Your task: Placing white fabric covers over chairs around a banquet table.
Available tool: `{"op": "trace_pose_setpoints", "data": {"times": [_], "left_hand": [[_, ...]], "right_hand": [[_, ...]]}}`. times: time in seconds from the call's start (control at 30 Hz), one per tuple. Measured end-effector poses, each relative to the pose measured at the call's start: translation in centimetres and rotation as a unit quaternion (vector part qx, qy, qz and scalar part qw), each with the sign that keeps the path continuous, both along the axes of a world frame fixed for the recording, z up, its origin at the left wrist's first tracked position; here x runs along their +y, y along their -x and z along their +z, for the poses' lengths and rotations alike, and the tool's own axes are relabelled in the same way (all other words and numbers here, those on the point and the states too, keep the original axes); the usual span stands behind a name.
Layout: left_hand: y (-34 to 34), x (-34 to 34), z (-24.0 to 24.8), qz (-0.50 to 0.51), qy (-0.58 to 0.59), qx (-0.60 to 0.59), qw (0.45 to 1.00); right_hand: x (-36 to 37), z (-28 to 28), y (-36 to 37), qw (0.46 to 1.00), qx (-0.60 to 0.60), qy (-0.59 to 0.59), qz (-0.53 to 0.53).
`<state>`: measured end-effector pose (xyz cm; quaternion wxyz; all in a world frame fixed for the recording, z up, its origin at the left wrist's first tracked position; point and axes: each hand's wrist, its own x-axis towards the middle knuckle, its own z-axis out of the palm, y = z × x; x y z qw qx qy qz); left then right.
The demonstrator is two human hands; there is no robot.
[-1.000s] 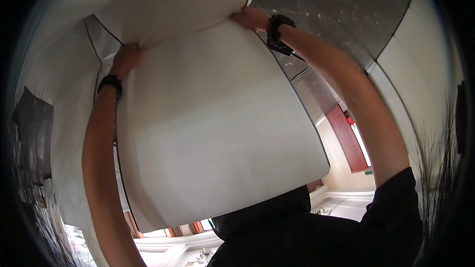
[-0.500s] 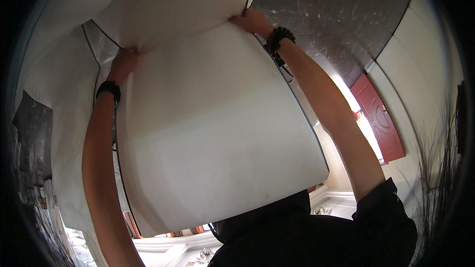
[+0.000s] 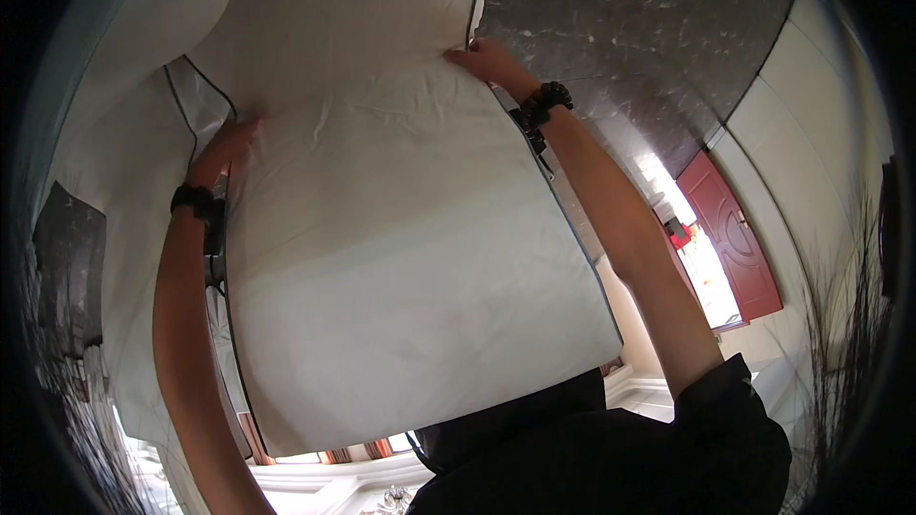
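Note:
A large off-white cloth [image 3: 410, 257] with dark edging fills the middle of the view, spread between my arms and reaching down to my black shirt. At its left edge is my left hand [image 3: 227, 148], closed on the cloth with the fingertips partly blurred. Farther up, my right hand [image 3: 485, 59] pinches the right edge, thumb and fingers on the dark trim. Small wrinkles run across the cloth between the two hands. Its upper part continues past the top of the view. I wear a dark band on the left wrist and a dark beaded bracelet on the right.
More pale cloth [image 3: 134, 286] hangs at the left, with another dark-edged fold near my left hand. Dark marbled floor [image 3: 630, 29] shows at the upper right. Beyond my right arm stand a red door [image 3: 730, 234], a bright doorway and a pale wall [image 3: 811, 133].
The taut crease between my hands has loosened into small wrinkles. Both hands have come slightly lower in the view, the left also a little outward.

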<state>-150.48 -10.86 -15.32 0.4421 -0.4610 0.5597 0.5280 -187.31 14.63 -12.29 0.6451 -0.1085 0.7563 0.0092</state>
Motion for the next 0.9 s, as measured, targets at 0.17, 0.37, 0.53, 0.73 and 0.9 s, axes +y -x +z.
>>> {"op": "trace_pose_setpoints", "data": {"times": [0.17,0.37,0.53,0.73,0.9], "left_hand": [[-3.4,-1.7,-0.3,0.149,-0.138,-0.143,0.969],[-2.5,-0.2,-2.1,-0.158,-0.017,0.025,0.987],[2.6,2.0,1.1,-0.007,-0.078,-0.028,0.997],[5.1,0.8,1.6,-0.059,-0.074,-0.039,0.995],[0.7,0.1,0.5,0.022,-0.095,-0.082,0.992]], "right_hand": [[-0.6,0.5,-0.6,0.998,-0.007,-0.025,-0.060],[-1.6,-2.0,-0.6,0.982,-0.007,0.071,0.176],[-1.5,-0.2,0.0,0.978,-0.054,-0.061,0.191],[0.2,0.2,0.0,0.977,0.071,0.055,0.195],[-1.5,0.6,-2.0,0.969,0.081,0.109,0.206]]}}
